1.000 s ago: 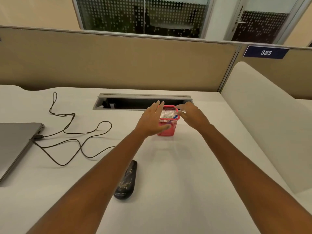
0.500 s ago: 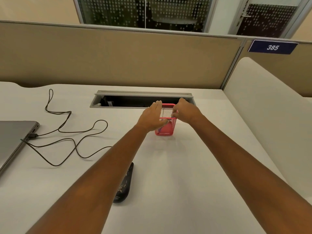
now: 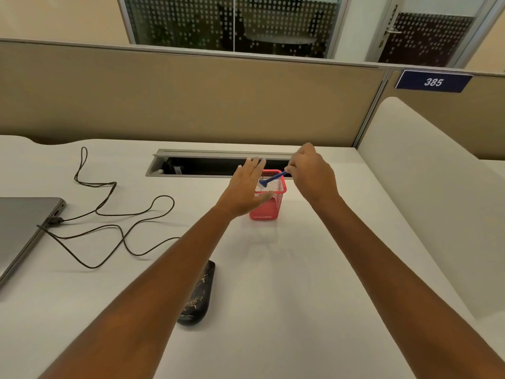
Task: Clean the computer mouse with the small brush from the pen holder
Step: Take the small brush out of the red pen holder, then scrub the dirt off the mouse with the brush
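Note:
A red mesh pen holder [image 3: 269, 207] stands on the white desk near the cable slot. My right hand [image 3: 311, 173] pinches the blue handle of a small brush [image 3: 270, 181], whose pale bristle end hangs just over the holder's rim. My left hand [image 3: 246, 190] rests flat against the holder's left side, fingers straight and apart. A black computer mouse [image 3: 198, 296] with pale specks lies on the desk nearer to me, partly hidden under my left forearm.
A closed grey laptop [image 3: 19, 231] sits at the left edge with a black cable [image 3: 120, 214] looping across the desk. An open cable slot [image 3: 218, 165] runs behind the holder. A beige partition stands at the back and a white divider [image 3: 426, 201] at the right.
My right hand has risen and drawn the blue brush up out of the holder. My left hand has opened flatter against the holder's side.

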